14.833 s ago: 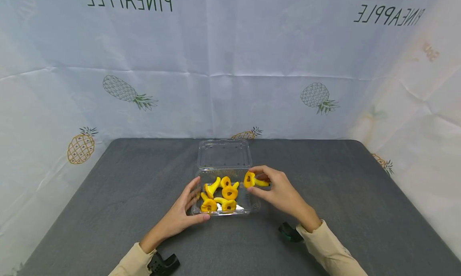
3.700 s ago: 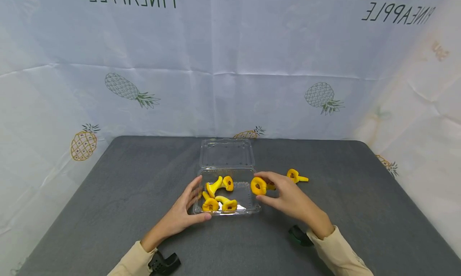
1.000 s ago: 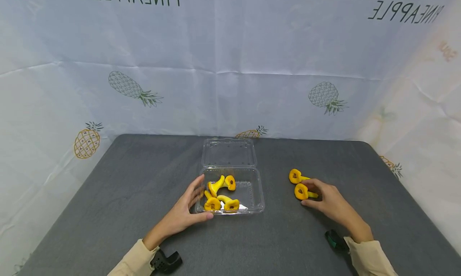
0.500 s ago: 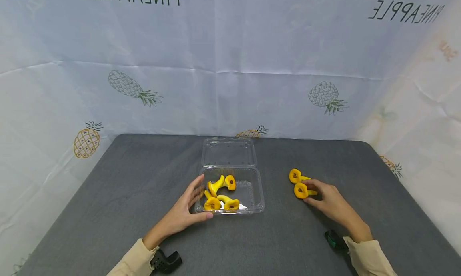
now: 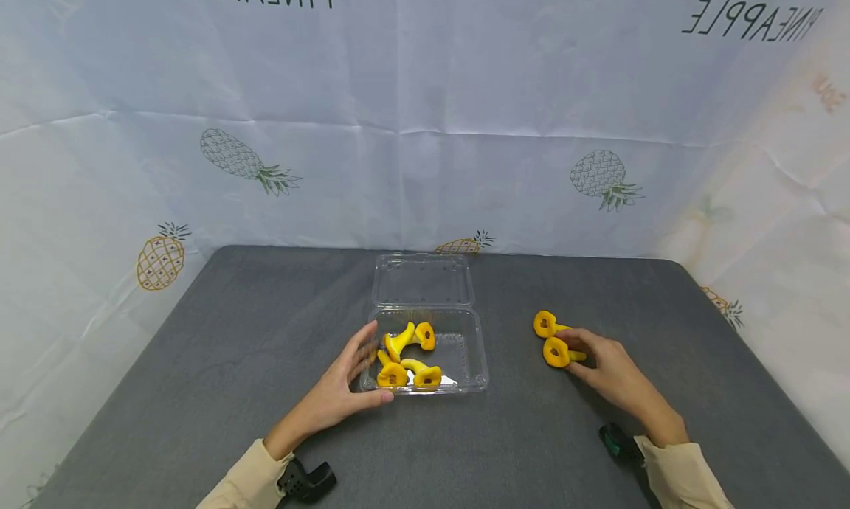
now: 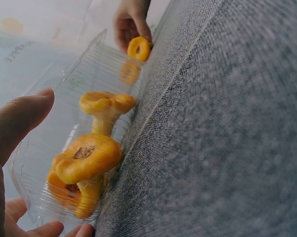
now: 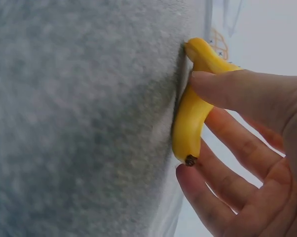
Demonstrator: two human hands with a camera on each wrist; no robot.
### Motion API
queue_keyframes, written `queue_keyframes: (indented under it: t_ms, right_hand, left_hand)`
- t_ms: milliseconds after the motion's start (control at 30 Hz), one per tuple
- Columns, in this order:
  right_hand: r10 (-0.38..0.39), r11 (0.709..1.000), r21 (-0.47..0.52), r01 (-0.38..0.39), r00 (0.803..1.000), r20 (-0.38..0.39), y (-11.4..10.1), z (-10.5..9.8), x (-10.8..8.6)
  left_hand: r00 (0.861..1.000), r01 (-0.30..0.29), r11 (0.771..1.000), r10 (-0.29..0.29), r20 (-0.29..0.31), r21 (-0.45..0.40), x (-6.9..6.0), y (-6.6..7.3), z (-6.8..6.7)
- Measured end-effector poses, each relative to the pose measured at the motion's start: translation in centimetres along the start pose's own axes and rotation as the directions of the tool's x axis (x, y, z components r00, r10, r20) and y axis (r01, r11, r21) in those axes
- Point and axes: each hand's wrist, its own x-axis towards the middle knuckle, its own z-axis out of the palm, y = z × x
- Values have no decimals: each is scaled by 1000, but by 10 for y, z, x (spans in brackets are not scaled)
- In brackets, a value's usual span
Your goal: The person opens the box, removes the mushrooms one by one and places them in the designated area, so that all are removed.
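Observation:
A clear plastic clamshell container [image 5: 465, 350] lies with its lid back on the dark grey table. Several yellow chanterelle mushrooms [image 5: 392, 375] lie in its left half. My left hand [image 5: 339, 391] holds the container's near left corner, thumb at the front edge and fingers along the left side. To the right, my right hand [image 5: 607, 369] pinches a chanterelle mushroom [image 5: 555, 352] by its stem, with the cap facing left. In the right wrist view this mushroom's stem [image 7: 188, 131] rests against the tabletop, thumb over it. Another chanterelle mushroom [image 5: 544, 324] lies just behind it, partly covered by the fingers.
The container's lid [image 5: 423, 282] lies toward the back of the grey table [image 5: 279, 332]. Behind the table hangs a pale cloth [image 5: 425, 184] printed with pineapples. A black band [image 5: 307, 482] is on the left wrist and a similar dark one [image 5: 619, 444] on the right.
Two mushrooms have gone from the container to the table on the right. Over the last second the right thumb has slid back from the cap toward the stem. The left hand keeps its place.

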Motion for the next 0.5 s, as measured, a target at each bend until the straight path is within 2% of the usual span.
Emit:
queue_keyframes:
  t_ms: [300, 500]
  right_hand:
    - [-8, 1000, 28, 7, 999, 45, -1, -8, -2]
    - [19, 999, 38, -21, 998, 53, -3, -13, -2]
  left_hand:
    - [1000, -7, 1000, 7, -1, -1, 0, 1, 0]
    - [1000, -6, 1000, 6, 1, -5, 0, 2, 0]
